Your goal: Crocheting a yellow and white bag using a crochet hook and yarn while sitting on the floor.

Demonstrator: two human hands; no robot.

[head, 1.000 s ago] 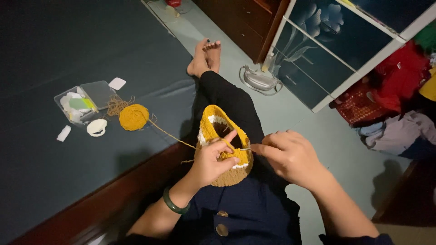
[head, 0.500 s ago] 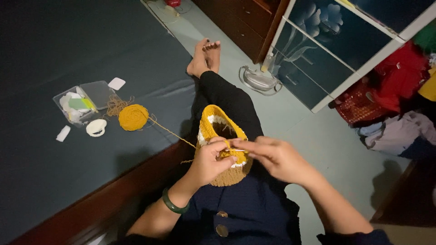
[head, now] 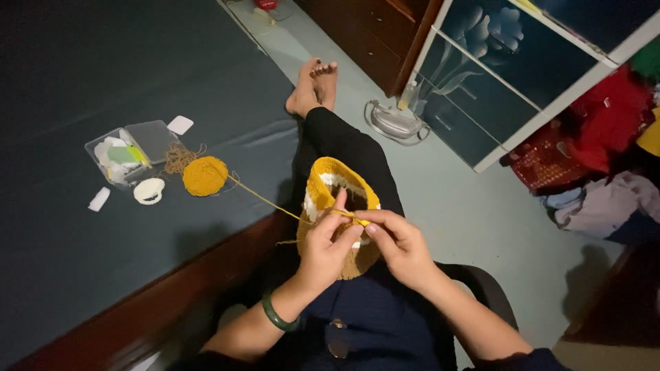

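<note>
Crochet piece (head: 338, 206), yellow with white band, rests on lap. Right hand (head: 402, 246) has moved in from side, now pinching yellow strand at rim; left hand (head: 324, 246) grips fabric. Yarn ball (head: 204, 176) stays on bed (head: 103, 62).

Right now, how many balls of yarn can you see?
1: the yellow ball of yarn lies on the dark green surface, beside the clear plastic box. Others may be hidden.
</note>
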